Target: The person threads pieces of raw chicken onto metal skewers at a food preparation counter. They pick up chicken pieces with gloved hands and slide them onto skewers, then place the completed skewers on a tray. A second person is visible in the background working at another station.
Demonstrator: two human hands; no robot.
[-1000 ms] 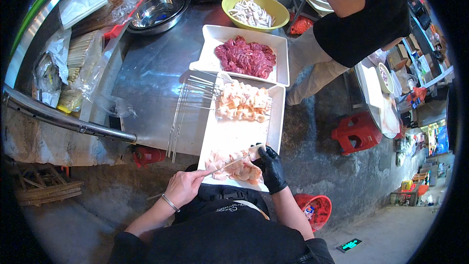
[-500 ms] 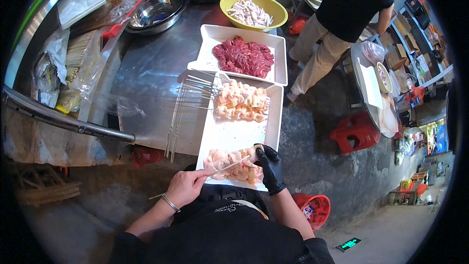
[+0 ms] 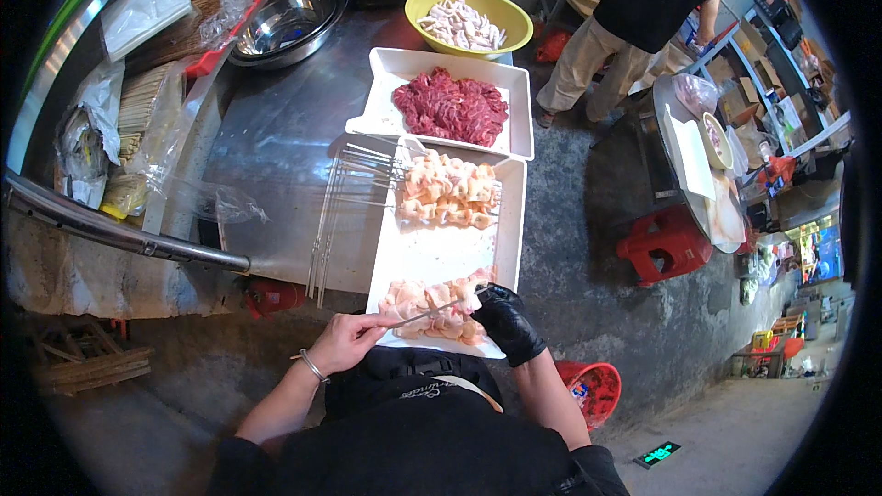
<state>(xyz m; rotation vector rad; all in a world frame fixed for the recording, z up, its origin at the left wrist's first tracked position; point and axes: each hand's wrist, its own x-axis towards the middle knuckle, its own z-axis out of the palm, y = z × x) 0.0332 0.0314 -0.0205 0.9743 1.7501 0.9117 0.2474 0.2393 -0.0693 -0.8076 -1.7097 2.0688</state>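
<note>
My left hand [image 3: 347, 340], bare with a bracelet at the wrist, pinches a thin metal skewer [image 3: 415, 317] near its rear end. The skewer slants up to the right over a pile of pale raw meat pieces [image 3: 459, 328] in the near end of a white tray [image 3: 436, 253]. My right hand [image 3: 511, 323], in a black glove, is closed at the skewer's tip on a pale meat piece, largely hidden by the fingers. Loaded meat skewers [image 3: 450, 188] lie side by side at the tray's far end, their bare ends sticking out left.
Beyond sits a white tray [image 3: 523, 96] of sliced red meat [image 3: 450, 107], then a yellow bowl [image 3: 526, 32] of pale pieces. Bare metal skewers [image 3: 323, 239] lie left on the steel table [image 3: 266, 147]. A red bin [image 3: 602, 395] stands at right; a person [image 3: 652, 0] works farther back.
My right hand has shifted slightly down, and the pale piece it held up is now lower, by the skewer's tip. My left hand moved slightly left. The other person has shifted and turned.
</note>
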